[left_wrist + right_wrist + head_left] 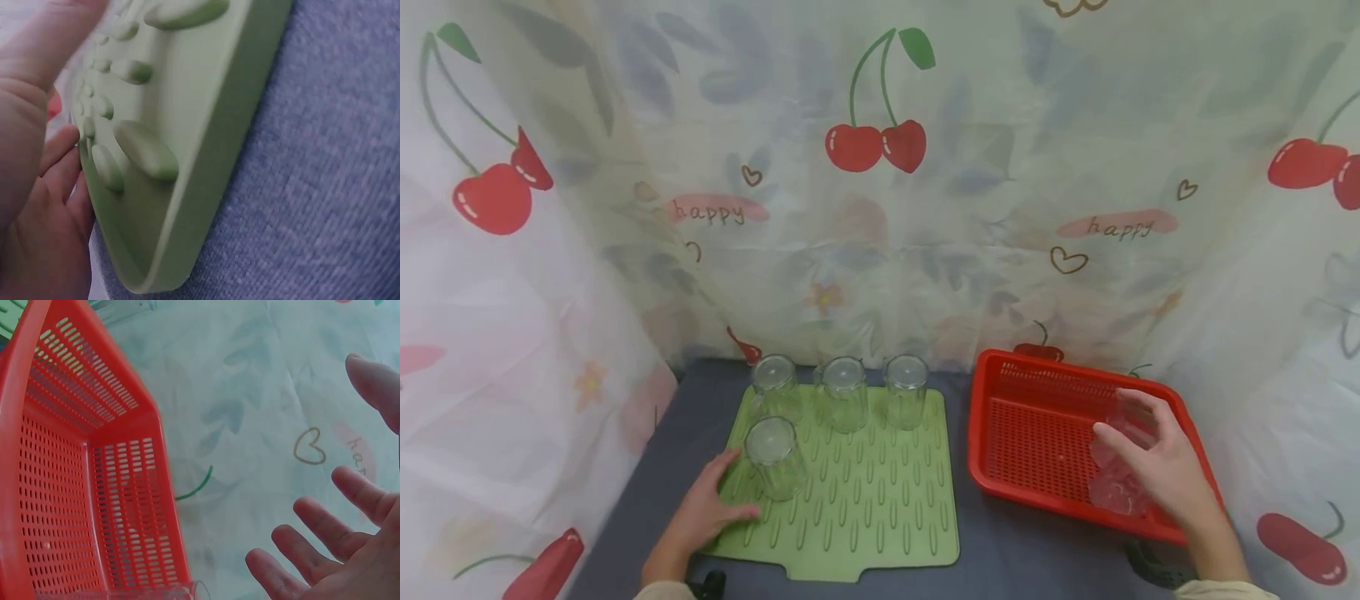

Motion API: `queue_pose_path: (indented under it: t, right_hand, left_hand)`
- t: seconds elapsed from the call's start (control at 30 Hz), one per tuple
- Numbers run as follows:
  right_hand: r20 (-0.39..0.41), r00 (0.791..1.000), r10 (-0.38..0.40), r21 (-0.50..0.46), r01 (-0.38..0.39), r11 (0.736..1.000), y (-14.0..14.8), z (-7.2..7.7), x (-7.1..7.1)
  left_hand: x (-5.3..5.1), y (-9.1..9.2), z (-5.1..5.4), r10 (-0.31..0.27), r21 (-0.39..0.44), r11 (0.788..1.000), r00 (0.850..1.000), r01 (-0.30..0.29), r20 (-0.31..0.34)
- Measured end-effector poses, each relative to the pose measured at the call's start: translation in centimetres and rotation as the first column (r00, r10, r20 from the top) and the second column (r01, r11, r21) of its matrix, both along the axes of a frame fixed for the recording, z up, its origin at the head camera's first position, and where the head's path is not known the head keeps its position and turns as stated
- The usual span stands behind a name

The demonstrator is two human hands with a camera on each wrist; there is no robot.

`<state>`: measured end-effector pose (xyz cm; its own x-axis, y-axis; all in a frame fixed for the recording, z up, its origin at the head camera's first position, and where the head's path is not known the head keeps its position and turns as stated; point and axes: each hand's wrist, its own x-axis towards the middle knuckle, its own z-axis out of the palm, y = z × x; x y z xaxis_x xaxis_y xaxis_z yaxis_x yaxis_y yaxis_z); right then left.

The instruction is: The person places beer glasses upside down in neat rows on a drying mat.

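My left hand [700, 508] lies at the left edge of a green drying mat [880, 542], thumb over the ridged surface and fingers along the rim. Close by its fingertips stands a clear glass mug [778, 458], upside down. Three more such mugs line the mat's back edge, among them a middle one [844, 396] and a right one [906, 392]. My right hand [1172, 467] hovers over the right side of a red basket [1045, 497], thumb and fingers spread apart. Beneath it, clear glassware [1116, 492] lies in the basket, partly hidden by the hand.
A grey cloth [1000, 550] covers the table under mat and basket. Printed curtains [880, 275] close in the back and both sides. The basket's perforated walls [134, 506] rise around the glassware.
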<state>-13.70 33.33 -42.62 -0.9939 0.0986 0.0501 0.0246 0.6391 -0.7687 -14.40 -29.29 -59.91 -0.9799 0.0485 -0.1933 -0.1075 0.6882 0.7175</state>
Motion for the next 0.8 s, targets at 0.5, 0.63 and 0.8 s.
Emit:
queue_pose_path:
  t: [0.5, 0.63, 0.8]
  right_hand:
    - [0.033, 0.991, -0.133, 0.022, 0.132, 0.991, 2.2, -1.4, -0.8]
    - [0.068, 0.982, -0.177, 0.053, 0.173, 0.983, 2.6, -1.8, -1.0]
    - [0.052, 0.983, -0.175, 0.126, 0.168, 0.978, 2.9, -2.4, -1.3]
  left_hand:
    - [-0.3, 0.4, 0.2, -0.088, 0.019, 0.996, 0.995, 0.087, 0.054]
    - [-0.3, 0.5, 0.4, -0.075, 0.023, 0.997, 0.993, 0.073, 0.091]
    - [-0.4, 0.5, 0.1, -0.063, 0.006, 0.998, 0.994, 0.063, 0.088]
